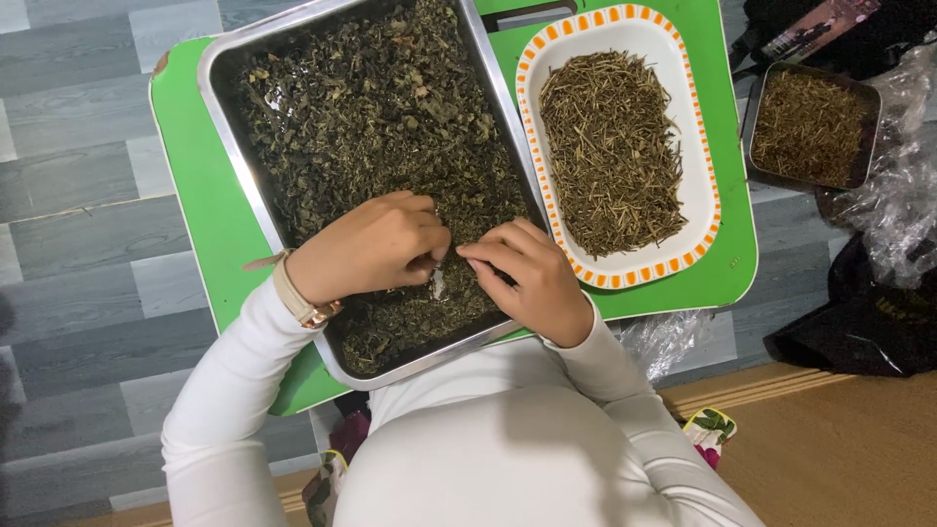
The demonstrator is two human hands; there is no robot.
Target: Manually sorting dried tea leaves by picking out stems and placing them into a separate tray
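Note:
A metal tray [223,127] full of dark dried leaves [371,107] sits on a green table [195,195]. My left hand [376,246], with a watch at the wrist, rests on the leaves near the tray's front edge with its fingers curled and pinched. My right hand [532,278] is right beside it, fingertips pinched together and touching the leaves. The two hands' fingertips nearly meet. What they pinch is too small to tell. A white plate with an orange-checked rim [703,166] holds a heap of dried stems [610,146] to the right.
A small dark metal tray [871,107] of dried stems sits on the floor at the far right. Clear plastic bags [908,205] and a black bag [859,332] lie beside it. Grey plank floor surrounds the table.

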